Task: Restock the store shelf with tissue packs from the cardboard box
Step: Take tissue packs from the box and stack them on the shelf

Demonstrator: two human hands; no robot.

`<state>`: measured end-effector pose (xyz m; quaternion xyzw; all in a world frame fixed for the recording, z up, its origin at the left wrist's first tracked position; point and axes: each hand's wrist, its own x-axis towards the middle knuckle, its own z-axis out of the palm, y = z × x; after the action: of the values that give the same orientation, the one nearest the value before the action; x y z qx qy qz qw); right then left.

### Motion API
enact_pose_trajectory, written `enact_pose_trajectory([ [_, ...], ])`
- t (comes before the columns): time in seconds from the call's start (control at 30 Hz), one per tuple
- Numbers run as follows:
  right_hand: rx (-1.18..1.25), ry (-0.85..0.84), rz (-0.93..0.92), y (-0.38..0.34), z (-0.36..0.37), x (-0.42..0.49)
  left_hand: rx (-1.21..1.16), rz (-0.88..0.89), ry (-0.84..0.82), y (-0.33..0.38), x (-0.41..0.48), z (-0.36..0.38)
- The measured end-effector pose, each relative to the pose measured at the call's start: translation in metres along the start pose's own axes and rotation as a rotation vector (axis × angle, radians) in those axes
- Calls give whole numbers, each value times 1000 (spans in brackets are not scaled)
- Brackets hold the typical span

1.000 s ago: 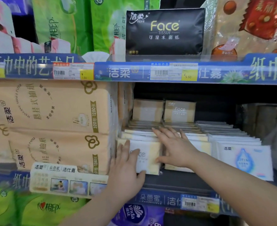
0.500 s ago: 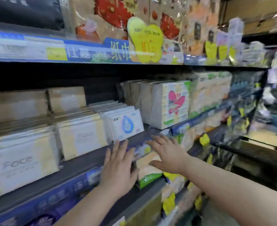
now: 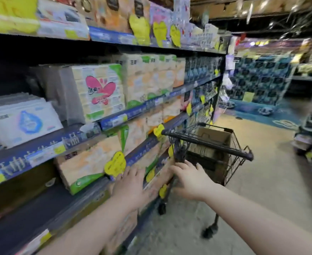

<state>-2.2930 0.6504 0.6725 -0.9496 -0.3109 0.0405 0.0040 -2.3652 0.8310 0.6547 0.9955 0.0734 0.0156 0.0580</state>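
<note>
1. White tissue packs printed with a blue drop stand on the blue-edged store shelf, well left of the black wire shopping cart.
2. The left hand, left of the cart, is empty, its fingers straight and slightly spread.
3. The right hand, fingers spread and empty, is at the cart's near corner.
4. The open brown cardboard box sits inside the cart.

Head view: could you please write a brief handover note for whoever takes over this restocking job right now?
Left hand: open, empty, fingers straight, in front of the shelf.
Right hand: open, empty, stretched toward the cart.
Cardboard box: open, standing in the cart beside the shelf; its contents do not show.
Done: white tissue packs stand on the shelf at left.
Left: take packs from the box, if any, and place them on the shelf.
</note>
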Motion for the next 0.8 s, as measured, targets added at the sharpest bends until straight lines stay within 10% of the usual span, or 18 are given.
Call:
enact_pose_trajectory([
  [0.8, 147, -120, 605, 426, 52, -131, 10, 617, -221, 456, 189, 119],
])
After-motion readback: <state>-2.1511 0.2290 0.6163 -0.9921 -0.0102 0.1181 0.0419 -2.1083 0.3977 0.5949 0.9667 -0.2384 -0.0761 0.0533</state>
